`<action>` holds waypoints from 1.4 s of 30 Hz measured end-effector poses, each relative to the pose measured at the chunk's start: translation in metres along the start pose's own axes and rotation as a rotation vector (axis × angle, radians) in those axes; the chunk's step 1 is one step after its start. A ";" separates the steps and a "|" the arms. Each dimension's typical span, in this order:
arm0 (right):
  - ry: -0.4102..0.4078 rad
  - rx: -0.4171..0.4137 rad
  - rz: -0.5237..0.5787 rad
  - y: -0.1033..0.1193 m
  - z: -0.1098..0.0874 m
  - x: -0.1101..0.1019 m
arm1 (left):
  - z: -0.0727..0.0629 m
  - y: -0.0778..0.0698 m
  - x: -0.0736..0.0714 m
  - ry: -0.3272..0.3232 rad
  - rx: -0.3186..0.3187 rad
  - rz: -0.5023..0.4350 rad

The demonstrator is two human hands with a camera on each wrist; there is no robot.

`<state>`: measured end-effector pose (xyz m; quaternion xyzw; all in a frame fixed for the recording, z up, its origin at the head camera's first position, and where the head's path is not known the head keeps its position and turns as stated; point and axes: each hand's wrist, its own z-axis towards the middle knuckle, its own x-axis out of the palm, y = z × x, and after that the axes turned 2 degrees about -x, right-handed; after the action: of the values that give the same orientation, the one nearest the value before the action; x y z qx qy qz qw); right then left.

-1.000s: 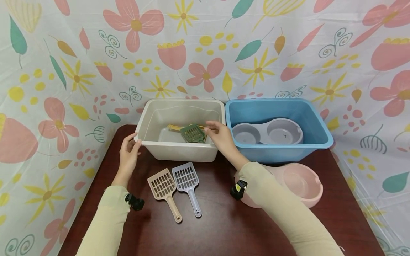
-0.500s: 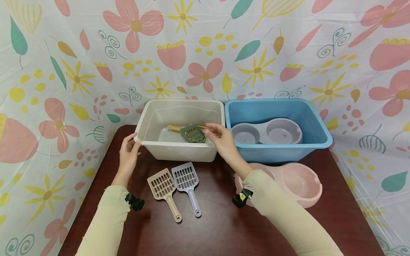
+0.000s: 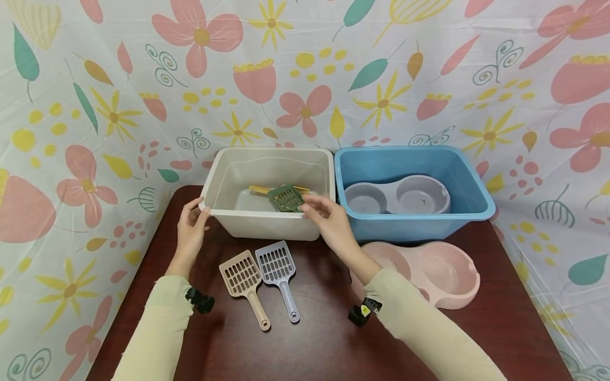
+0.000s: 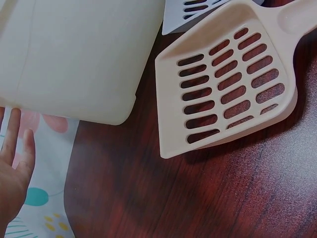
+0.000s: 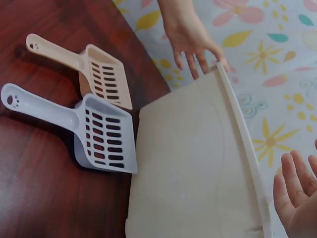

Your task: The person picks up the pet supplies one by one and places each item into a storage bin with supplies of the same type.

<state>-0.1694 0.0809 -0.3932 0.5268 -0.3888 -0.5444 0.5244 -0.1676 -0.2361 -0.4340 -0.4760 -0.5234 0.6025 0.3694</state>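
Note:
My left hand (image 3: pixel 189 230) holds the front left corner of the cream litter box (image 3: pixel 267 226), thumb and fingertips at its rim. In the left wrist view its fingers (image 4: pixel 11 139) reach up to that rim. My right hand (image 3: pixel 333 225) hovers over the box's front right rim, fingers extended and parted in the right wrist view. Its fingertips overlap the near end of a dark green litter scoop (image 3: pixel 284 197) in the head view. This scoop lies inside the box across a yellow scoop (image 3: pixel 259 189). The green scoop's handle is hidden by the front wall and my hand.
In front of the box, a peach scoop (image 3: pixel 241 275) and a lilac-grey scoop (image 3: pixel 276 264) lie side by side on the dark wooden table (image 3: pixel 314 349). A blue litter box (image 3: pixel 395 230) on the right contains a grey double bowl (image 3: pixel 389 194). Before it sits a pink double bowl (image 3: pixel 455 275).
My right hand has shifted down and slightly toward me, its wrist and sleeve moving right and nearer. The left hand and the scoops stay in place.

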 end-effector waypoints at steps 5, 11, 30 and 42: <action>-0.004 0.019 0.028 -0.003 -0.009 0.002 | 0.001 0.000 -0.001 0.002 0.000 0.000; -0.017 0.051 0.047 -0.008 -0.020 0.005 | 0.003 0.001 -0.002 0.000 0.005 -0.006; 0.032 0.125 0.011 -0.033 -0.045 0.011 | 0.003 0.003 -0.001 -0.017 0.004 -0.044; 0.052 0.138 0.007 -0.056 -0.055 0.011 | 0.002 0.004 0.000 -0.003 0.008 -0.032</action>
<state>-0.1237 0.0854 -0.4571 0.5742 -0.4135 -0.5005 0.4988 -0.1697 -0.2374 -0.4375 -0.4650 -0.5291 0.5994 0.3802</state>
